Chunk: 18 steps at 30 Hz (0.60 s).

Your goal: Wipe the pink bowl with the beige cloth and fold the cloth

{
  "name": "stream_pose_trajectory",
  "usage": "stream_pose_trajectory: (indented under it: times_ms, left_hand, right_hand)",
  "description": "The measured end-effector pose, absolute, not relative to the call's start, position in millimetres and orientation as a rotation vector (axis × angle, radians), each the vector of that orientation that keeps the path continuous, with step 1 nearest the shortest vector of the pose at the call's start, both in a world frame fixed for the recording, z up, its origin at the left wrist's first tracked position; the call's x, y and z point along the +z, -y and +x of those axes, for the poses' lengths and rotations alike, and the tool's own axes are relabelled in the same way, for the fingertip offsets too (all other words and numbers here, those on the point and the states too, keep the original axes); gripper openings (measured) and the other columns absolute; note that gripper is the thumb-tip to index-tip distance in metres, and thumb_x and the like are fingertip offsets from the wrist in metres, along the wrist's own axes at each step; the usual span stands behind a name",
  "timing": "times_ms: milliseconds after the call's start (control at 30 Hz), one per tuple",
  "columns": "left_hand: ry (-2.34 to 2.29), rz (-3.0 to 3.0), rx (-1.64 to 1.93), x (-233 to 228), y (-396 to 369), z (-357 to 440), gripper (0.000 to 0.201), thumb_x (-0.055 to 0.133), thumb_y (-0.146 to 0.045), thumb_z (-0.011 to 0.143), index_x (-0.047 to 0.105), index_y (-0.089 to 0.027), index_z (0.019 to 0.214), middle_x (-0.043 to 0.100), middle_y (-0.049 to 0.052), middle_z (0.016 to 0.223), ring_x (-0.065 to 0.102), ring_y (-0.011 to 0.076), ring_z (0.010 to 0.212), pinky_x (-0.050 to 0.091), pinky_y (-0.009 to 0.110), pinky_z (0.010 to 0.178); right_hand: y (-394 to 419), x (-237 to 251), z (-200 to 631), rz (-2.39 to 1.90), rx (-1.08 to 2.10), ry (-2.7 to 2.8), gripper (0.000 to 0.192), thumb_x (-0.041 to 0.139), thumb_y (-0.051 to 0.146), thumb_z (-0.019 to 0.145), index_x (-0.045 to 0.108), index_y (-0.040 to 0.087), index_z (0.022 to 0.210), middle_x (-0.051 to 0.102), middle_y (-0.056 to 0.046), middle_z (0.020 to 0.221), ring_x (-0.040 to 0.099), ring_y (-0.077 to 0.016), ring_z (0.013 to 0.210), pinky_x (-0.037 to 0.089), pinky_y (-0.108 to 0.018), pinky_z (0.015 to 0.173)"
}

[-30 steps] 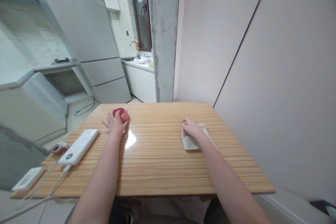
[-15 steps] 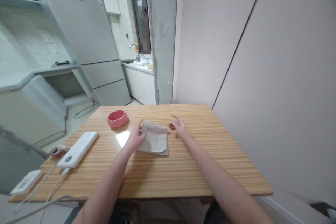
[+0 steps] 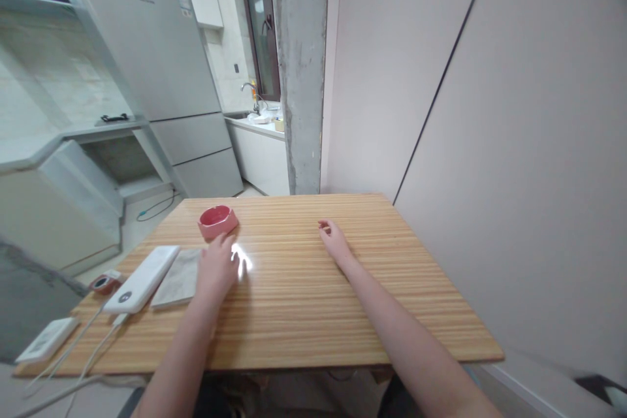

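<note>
A folded light-grey cloth lies flat on the left part of the wooden table. My left hand is at the cloth's right edge and partly covers it. Its fingers are stretched and apart, pointing towards a pink, angular ashtray-like dish, with nothing seen in them. Over the right half of the table, my right hand hovers or rests with loosely bent fingers, a gap between them and no object inside.
Left of the cloth lies a white power bank with a cable plugged in. Farther left are a small reddish round device and a white flat box. White cables run over the table's front left edge. A pale wall stands to the right.
The folded cloth has moved from the table's middle to the left, beside the power bank, and my left hand has let go of it. My right hand's fingers have curled in slightly.
</note>
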<state>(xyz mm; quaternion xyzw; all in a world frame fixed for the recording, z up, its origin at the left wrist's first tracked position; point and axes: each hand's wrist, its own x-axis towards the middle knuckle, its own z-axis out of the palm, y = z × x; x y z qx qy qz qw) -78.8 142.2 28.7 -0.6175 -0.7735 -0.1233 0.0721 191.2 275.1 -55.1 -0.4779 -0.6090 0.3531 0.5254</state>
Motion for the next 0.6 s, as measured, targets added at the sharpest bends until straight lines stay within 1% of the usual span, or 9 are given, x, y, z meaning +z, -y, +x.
stream_pose_trajectory:
  times_ms: [67, 133, 200, 267, 300, 367, 467, 533, 600]
  left_hand:
    - [2.34, -2.185, -0.47, 35, -160, -40, 0.034, 0.041, -0.022, 0.086, 0.06, -0.016, 0.114, 0.066, 0.012, 0.113, 0.061, 0.0233, 0.104, 0.046, 0.034, 0.088]
    - [2.284, -2.468, -0.58, 39, -183, -1, 0.027, 0.042, -0.026, 0.088, 0.064, -0.019, 0.103, 0.07, 0.007, 0.095, 0.064, 0.019, 0.086, 0.047, 0.03, 0.078]
    - [2.188, -2.65, -0.768, 36, -207, 36, 0.03, 0.039, -0.033, 0.092, 0.064, -0.019, 0.1, 0.07, 0.006, 0.09, 0.064, 0.0175, 0.081, 0.047, 0.028, 0.075]
    - [2.028, -2.742, -1.016, 27, -228, 67, 0.032, 0.035, -0.029, 0.093, 0.064, -0.018, 0.102, 0.07, 0.007, 0.097, 0.063, 0.0163, 0.089, 0.047, 0.027, 0.081]
    - [2.015, -2.774, -1.019, 20, -235, 79, 0.033, 0.034, -0.026, 0.093, 0.065, -0.016, 0.102, 0.07, 0.008, 0.098, 0.064, 0.0164, 0.09, 0.048, 0.028, 0.082]
    - [2.085, -2.72, -0.864, 5, -243, 93, 0.035, 0.033, -0.022, 0.093, 0.065, -0.014, 0.106, 0.07, 0.011, 0.101, 0.064, 0.0177, 0.093, 0.048, 0.029, 0.084]
    - [2.15, -2.602, -0.539, -14, -241, 96, 0.035, 0.041, -0.018, 0.089, 0.062, -0.01, 0.116, 0.069, 0.016, 0.108, 0.065, 0.022, 0.098, 0.049, 0.033, 0.088]
    - [2.134, -2.606, -0.455, -19, -237, 93, 0.037, 0.044, -0.017, 0.087, 0.062, -0.011, 0.118, 0.068, 0.017, 0.111, 0.065, 0.0227, 0.101, 0.049, 0.033, 0.09]
    - [2.109, -2.625, -0.444, -20, -235, 90, 0.038, 0.045, -0.017, 0.087, 0.061, -0.014, 0.121, 0.067, 0.014, 0.115, 0.064, 0.0213, 0.105, 0.048, 0.031, 0.092]
  right_hand:
    - [-275, -55, 191, -1.136, 0.86, 1.437, 0.022, 0.052, 0.024, 0.073, 0.062, 0.019, 0.092, 0.064, -0.003, 0.088, 0.056, -0.0131, 0.065, 0.048, -0.029, 0.068]
    - [-276, -54, 190, -1.121, 0.943, 1.373, 0.023, 0.055, 0.033, 0.075, 0.062, 0.02, 0.093, 0.065, -0.005, 0.092, 0.058, -0.0144, 0.068, 0.049, -0.03, 0.067]
    - [-276, -53, 189, -1.055, 1.108, 1.263, 0.031, 0.054, 0.044, 0.077, 0.061, 0.021, 0.098, 0.066, -0.007, 0.101, 0.062, -0.0159, 0.075, 0.05, -0.029, 0.066]
    - [-277, -51, 188, -0.954, 1.281, 1.163, 0.04, 0.05, 0.053, 0.079, 0.06, 0.024, 0.104, 0.067, -0.007, 0.106, 0.064, -0.0174, 0.083, 0.051, -0.03, 0.069]
    - [-277, -51, 188, -0.907, 1.336, 1.146, 0.042, 0.049, 0.055, 0.079, 0.06, 0.025, 0.106, 0.068, -0.006, 0.105, 0.065, -0.0182, 0.086, 0.051, -0.031, 0.072]
    - [-276, -50, 187, -0.874, 1.345, 1.209, 0.041, 0.049, 0.056, 0.079, 0.062, 0.024, 0.101, 0.07, -0.005, 0.098, 0.064, -0.02, 0.09, 0.05, -0.034, 0.079]
    - [-273, -50, 186, -0.945, 1.163, 1.433, 0.034, 0.053, 0.053, 0.076, 0.065, 0.021, 0.083, 0.07, -0.006, 0.086, 0.063, -0.0224, 0.09, 0.047, -0.036, 0.087]
    - [-271, -49, 185, -0.986, 1.056, 1.544, 0.032, 0.052, 0.05, 0.077, 0.065, 0.021, 0.077, 0.069, -0.005, 0.083, 0.062, -0.0222, 0.088, 0.045, -0.035, 0.086]
    - [-269, -48, 184, -0.992, 1.028, 1.602, 0.032, 0.048, 0.048, 0.08, 0.065, 0.021, 0.076, 0.068, -0.004, 0.081, 0.061, -0.0215, 0.086, 0.045, -0.034, 0.084]
